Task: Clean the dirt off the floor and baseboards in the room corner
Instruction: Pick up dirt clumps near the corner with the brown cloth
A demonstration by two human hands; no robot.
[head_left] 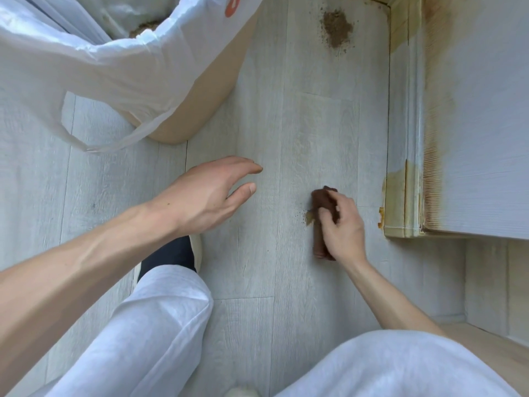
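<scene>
As a person crouches on the pale floor [257, 253], the right hand [342, 227] grips a brown brush [322, 224], long axis pointing away toward the corner, beside the stained baseboard [400, 138]. The left hand [206, 196] hovers open. Farther off: a dirt pile [336, 27] and a bag [114, 61], its orange mark unreadable.

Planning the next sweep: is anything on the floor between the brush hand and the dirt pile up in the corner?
Nothing visible. The right hand grips the brown brush, and bare floor planks run from it to the dirt pile. The bagged bin stands off to the left of that path.
</scene>
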